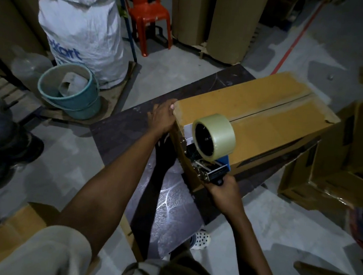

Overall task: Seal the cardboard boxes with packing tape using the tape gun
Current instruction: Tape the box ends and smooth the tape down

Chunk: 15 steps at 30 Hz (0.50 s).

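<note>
Dark table (122, 132), tan box (254, 112), tape gun (214, 140)

A white woven sack (82, 27) with blue lettering stands upright at upper left. Just in front of it sits a teal bucket (85, 108) containing crumpled white material. A red plastic chair (149, 11) stands to the right of the sack. Tall brown cardboard bundles (228, 21) stand at the rear. An orange line (297, 38) crosses the concrete floor (65, 171). A white perforated clog (200, 239) lies on the floor beside the dark table (120, 132).
</note>
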Each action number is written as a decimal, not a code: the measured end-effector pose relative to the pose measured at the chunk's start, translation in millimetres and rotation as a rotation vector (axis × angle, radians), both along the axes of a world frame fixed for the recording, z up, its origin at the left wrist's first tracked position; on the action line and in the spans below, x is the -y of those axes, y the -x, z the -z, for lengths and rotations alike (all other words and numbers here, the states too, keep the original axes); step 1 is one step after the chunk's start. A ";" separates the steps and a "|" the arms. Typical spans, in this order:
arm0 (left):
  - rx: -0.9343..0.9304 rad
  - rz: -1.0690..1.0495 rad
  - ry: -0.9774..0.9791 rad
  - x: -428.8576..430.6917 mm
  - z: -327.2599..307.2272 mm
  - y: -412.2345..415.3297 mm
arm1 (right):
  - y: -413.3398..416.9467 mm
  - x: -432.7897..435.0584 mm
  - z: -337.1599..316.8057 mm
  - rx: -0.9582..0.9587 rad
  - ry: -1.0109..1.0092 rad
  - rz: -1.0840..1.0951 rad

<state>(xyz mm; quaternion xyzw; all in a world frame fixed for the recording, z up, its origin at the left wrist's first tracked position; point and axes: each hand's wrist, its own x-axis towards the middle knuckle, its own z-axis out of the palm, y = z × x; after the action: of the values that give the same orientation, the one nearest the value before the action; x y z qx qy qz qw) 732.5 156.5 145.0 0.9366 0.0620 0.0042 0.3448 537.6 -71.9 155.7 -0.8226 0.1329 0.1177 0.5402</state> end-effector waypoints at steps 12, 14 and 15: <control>0.000 0.042 -0.419 4.2 -42.9 -3.7 | 1.2 -1.9 -3.2 0.034 -0.024 0.007; 0.051 0.186 -0.441 4.6 -38.0 -6.1 | 0.8 -2.0 -1.6 0.024 -0.011 0.022; 0.012 0.233 -0.417 5.3 -34.3 -7.2 | 0.8 -1.9 -0.7 0.026 -0.006 0.025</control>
<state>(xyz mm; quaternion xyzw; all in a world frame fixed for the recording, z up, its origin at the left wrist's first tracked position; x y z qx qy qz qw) 739.7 151.2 179.3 0.9884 -0.0506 -0.0172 0.1424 536.8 -69.9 156.4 -0.8207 0.1357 0.1007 0.5459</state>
